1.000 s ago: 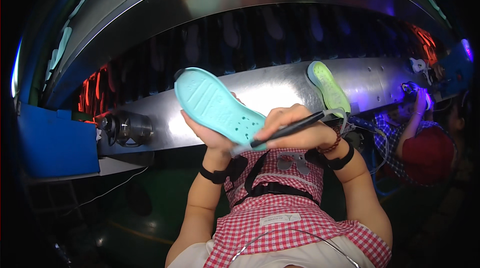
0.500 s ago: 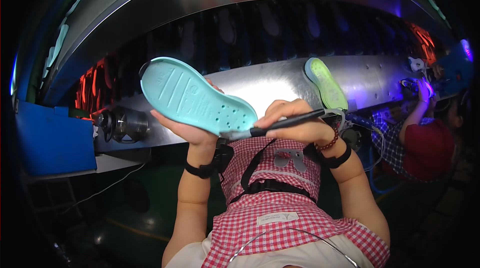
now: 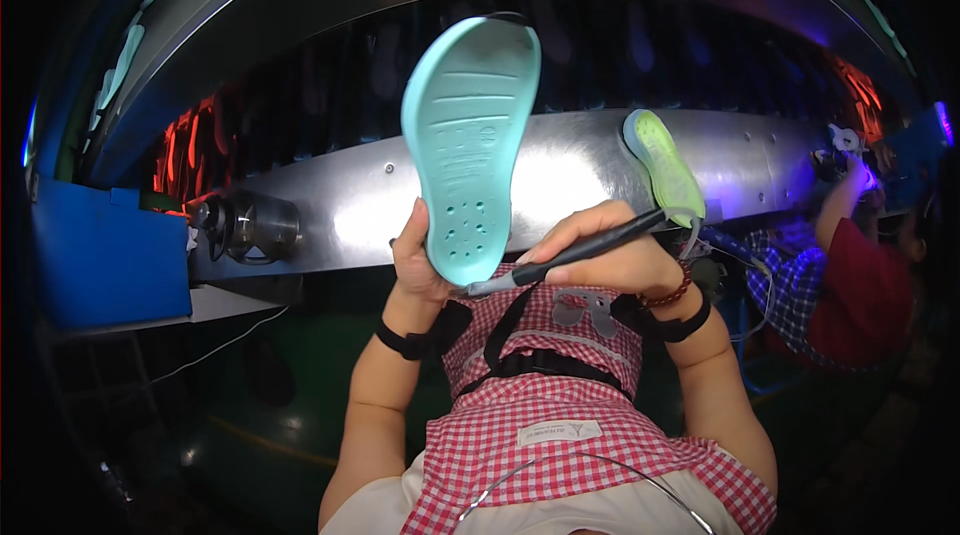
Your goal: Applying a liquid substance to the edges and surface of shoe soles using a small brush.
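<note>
A light turquoise shoe sole (image 3: 470,150) stands almost upright in front of me, its dark-tipped end pointing away. My left hand (image 3: 418,260) grips the near, rounded end, with the thumb along its left edge and the other fingers mostly hidden behind. Ridges and small holes show on the face turned to me. My right hand (image 3: 630,253) is closed around a black-handled brush (image 3: 530,272) with a grey tip. That tip is at the sole's near edge, close to my left fingers. A pale tube runs from the brush's back end.
A yellow-green sole (image 3: 665,167) lies on the metal ledge (image 3: 350,190). On the left stand a transparent pot with a black handle (image 3: 262,227) and a blue box (image 3: 110,265). Dark machine slots run behind the ledge. Another person (image 3: 850,285) works at the far right.
The turquoise sole has turned clockwise, from leaning far left to nearly upright, and my left hand turned with it. The brush tip has moved around to its near end.
</note>
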A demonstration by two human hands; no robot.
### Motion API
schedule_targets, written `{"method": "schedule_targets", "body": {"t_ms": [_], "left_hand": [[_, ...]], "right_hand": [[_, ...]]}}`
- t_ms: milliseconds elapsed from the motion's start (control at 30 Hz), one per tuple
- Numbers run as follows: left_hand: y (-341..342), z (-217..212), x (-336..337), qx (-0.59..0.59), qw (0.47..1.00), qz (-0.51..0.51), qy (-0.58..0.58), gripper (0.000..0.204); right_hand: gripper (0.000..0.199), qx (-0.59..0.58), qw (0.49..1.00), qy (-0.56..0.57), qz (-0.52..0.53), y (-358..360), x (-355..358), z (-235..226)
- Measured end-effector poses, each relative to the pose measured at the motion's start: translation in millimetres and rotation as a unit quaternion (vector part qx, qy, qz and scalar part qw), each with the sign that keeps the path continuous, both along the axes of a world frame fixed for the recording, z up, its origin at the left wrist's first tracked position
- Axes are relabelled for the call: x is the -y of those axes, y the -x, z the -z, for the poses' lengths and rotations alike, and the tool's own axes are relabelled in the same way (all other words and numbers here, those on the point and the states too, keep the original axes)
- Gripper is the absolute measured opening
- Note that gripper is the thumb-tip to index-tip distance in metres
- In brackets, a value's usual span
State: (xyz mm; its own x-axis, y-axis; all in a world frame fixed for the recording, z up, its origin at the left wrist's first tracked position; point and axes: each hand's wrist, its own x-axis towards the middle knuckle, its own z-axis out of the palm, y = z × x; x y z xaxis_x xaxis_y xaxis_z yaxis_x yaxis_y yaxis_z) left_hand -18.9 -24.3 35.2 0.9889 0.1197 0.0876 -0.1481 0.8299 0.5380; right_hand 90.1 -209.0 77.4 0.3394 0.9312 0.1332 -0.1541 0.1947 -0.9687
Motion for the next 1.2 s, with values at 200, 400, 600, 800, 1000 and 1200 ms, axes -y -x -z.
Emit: {"method": "schedule_targets", "body": {"t_ms": [200,400,600,800,1000,1200], "left_hand": [[-6.3,-25.4,-8.6,-0.124,0.983,0.098,-0.088,0.051],[-5.5,-31.2,-25.3,-0.18,0.958,0.215,-0.064,0.052],[3.4,-37.6,-24.1,-0.289,0.924,0.158,-0.192,0.057],[11.9,-48.2,-31.2,-0.24,0.926,0.182,-0.227,0.057],[25.2,-35.1,-51.8,-0.161,0.97,0.141,-0.115,0.058],[28.0,-28.0,-65.3,-0.072,0.984,0.151,0.063,0.058]], "right_hand": [[0.023,0.177,0.982,-0.028,-0.056,-6.5,-0.4,-11.1],[0.02,0.232,0.969,-0.064,-0.053,-23.7,0.9,-26.1],[0.02,0.258,0.947,-0.069,-0.175,-38.8,8.9,-31.3],[0.02,0.233,0.961,-0.079,-0.127,-35.5,12.2,-12.0],[0.023,0.247,0.965,-0.082,0.041,-26.9,14.0,-12.2],[0.021,0.261,0.961,-0.077,0.039,-2.7,33.1,-28.8]]}}
